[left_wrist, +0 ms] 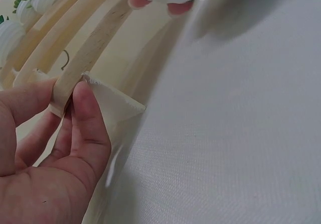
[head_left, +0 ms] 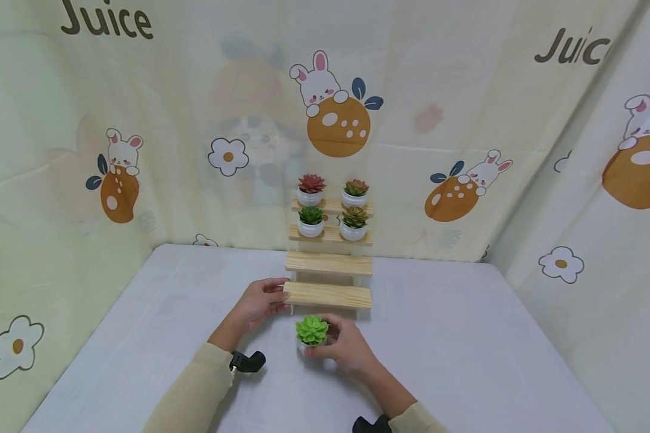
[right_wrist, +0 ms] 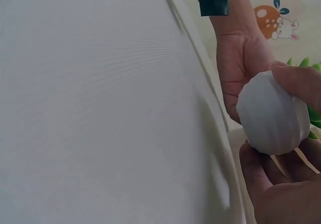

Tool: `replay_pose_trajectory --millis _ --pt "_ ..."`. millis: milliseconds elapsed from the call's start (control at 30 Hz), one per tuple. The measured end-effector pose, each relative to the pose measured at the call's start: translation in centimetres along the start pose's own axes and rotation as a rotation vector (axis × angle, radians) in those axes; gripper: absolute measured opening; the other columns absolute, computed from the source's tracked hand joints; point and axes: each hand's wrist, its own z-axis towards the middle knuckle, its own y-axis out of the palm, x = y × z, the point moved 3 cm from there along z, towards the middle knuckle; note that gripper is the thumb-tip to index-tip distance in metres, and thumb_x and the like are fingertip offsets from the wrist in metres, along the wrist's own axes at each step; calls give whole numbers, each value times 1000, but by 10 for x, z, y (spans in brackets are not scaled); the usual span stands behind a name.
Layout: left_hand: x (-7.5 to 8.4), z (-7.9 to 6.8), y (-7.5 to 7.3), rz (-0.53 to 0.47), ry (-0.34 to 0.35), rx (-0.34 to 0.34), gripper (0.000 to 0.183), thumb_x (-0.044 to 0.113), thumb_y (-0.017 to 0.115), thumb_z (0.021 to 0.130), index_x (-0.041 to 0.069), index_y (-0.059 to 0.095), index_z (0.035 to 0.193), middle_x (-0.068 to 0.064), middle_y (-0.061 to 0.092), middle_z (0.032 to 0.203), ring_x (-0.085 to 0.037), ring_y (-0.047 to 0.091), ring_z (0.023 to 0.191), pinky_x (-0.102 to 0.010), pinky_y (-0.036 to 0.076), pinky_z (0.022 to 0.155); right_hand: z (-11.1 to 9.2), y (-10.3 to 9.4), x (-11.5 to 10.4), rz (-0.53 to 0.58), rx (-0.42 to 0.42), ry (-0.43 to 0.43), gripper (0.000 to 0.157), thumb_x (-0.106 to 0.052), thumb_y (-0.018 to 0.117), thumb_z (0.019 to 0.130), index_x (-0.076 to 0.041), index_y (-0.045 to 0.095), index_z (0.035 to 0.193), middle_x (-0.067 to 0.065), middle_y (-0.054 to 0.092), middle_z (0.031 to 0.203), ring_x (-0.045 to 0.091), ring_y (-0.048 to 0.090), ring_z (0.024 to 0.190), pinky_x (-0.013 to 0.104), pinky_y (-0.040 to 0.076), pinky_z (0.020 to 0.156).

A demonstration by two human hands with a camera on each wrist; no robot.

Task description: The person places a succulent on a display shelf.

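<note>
A tiered wooden plant stand (head_left: 327, 294) stands at the back of the table. My left hand (head_left: 261, 300) pinches the left end of its lowest board (left_wrist: 93, 48), thumb on one face and fingers on the other. In front of the stand, my right hand (head_left: 349, 343) grips a bright green potted succulent (head_left: 311, 329). Its thumb and fingers are round the white ribbed pot (right_wrist: 273, 116), whose base faces the right wrist camera. Above on the stand, the two upper boards carry a red succulent (head_left: 311, 183), a red-green one (head_left: 355, 188), a dark green one (head_left: 311, 215) and an olive one (head_left: 354, 218).
A white cloth covers the table (head_left: 439, 337). Behind it and at both sides hangs a cream curtain (head_left: 411, 120) printed with rabbits, fruit and flowers. The second-lowest board (head_left: 328, 263) is bare. Black wrist straps with camera mounts (head_left: 248, 362) sit on both forearms.
</note>
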Motion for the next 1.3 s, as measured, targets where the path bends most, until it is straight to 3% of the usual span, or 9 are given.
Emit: replay_pose_trajectory --millis 400,900,1300 --pt "-1 2 0 0 -13 6 46 -4 64 97 -5 55 142 -14 65 116 -16 67 91 -28 61 78 8 -6 -11 27 29 -50 63 -6 90 75 -3 64 132 14 69 127 13 67 110 22 57 93" --pt "-1 1 -1 4 -14 17 46 -3 65 97 -3 56 142 -12 65 114 -16 67 89 -28 62 78 19 -11 -22 -14 95 -37 63 -10 91 76 -7 64 134 12 68 131 18 65 118 27 55 103" --pt "0 1 -1 9 -19 17 46 -3 65 97 -3 56 142 -13 66 116 -16 68 89 -27 62 78 33 -17 -29 -8 124 -49 63 -8 90 77 -7 65 135 12 68 133 20 65 120 28 55 103"
